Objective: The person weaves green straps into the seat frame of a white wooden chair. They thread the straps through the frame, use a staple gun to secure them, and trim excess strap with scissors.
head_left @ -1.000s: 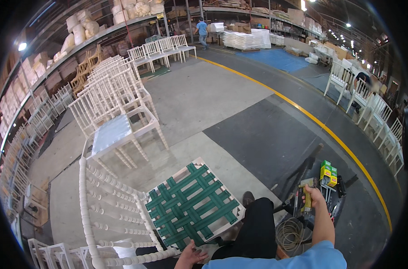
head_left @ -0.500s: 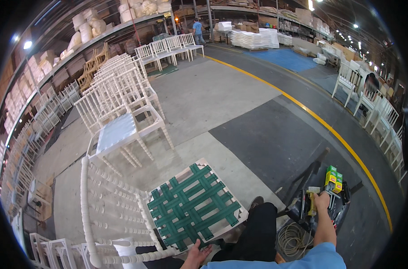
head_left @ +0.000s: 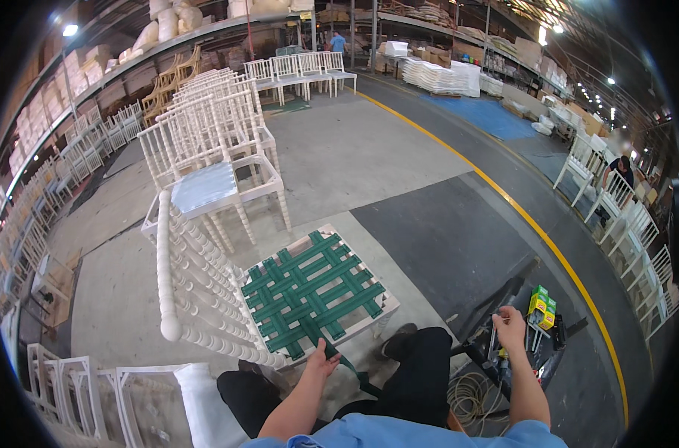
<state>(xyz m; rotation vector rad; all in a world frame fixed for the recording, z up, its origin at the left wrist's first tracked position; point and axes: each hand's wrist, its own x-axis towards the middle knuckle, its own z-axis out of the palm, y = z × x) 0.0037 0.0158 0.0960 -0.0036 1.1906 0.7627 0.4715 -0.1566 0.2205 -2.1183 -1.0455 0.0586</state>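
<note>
A white chair (head_left: 169, 299) with turned spindles stands before me on my left, its back toward the left. Green webbing straps (head_left: 309, 287) are woven across its pale seat frame (head_left: 377, 321). At the seat's near edge my left hand (head_left: 321, 361) is closed around a loose green strap end (head_left: 363, 379), which trails off to the right over my lap. On the right, my right hand (head_left: 510, 327) is pinched above a dark tool stand (head_left: 530, 358). What its fingers hold, if anything, is too small to make out. Beside it sit green-and-yellow boxes (head_left: 543, 308).
Several white chairs (head_left: 212, 134) stand in a row beyond the seat. A coiled hose (head_left: 470, 396) lies under the stand. White frames (head_left: 93, 396) are at lower left. Another person (head_left: 619, 175) bends among chairs at far right; one (head_left: 338, 42) stands at the back.
My right hand has lifted from the tools beside the boxes and moved left, fingers pinched. The left hand has moved up onto the strap at the seat's edge. The view has shifted.
</note>
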